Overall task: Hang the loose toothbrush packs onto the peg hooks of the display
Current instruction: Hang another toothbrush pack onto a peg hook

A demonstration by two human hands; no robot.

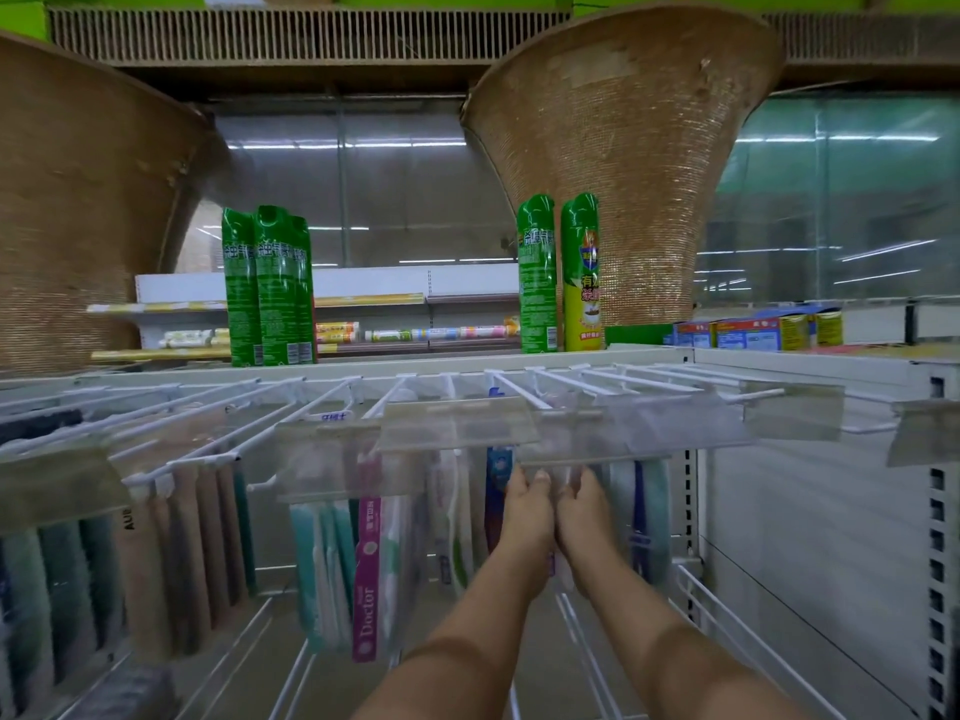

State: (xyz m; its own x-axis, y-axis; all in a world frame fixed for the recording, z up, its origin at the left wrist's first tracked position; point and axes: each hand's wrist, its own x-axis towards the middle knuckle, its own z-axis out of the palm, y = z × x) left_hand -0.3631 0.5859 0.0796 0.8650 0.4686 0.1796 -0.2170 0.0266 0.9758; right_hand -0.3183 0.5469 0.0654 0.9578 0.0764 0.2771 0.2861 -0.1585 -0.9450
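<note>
**Head view.** The landmark is the pink pack [367, 579] hanging on the display.

*Hidden or unclear.*
- Above and to the right of the pink pack, clear label flaps [457, 423] hang across the front ends of the white peg hooks [514, 392]. I cannot see a hook tip behind them over the hands.
- The toothbrush pack [562, 491] sits right of the pink pack, just under the flaps. It is translucent and blurred. Only its upper edge between the hands and a strip below the wrists show. I cannot tell whether its hole is on a hook.
- Left of the pink pack, the brown packs [156, 558] and the dark green ones beyond them are smeared, and the outermost are cut off by the frame edge.

*Grip.*
- The left hand [527, 511] and the right hand [582, 511] are raised side by side right of the pink pack, with the wrists nearly touching.
- Both hands have their fingers curled onto the top of the toothbrush pack and pinch it between them.
- The left thumb lies on the pack's near face.

*Writing.*
- The pink pack reads "Doctor" along its length. The small characters higher on it are too fine for me to read.
- One brown pack shows "AU", and the rest of the word is hidden.
- Above and behind the pink pack, green spray cans [267, 288] stand on the top shelf. They bear white Chinese characters that I cannot make out.
</note>
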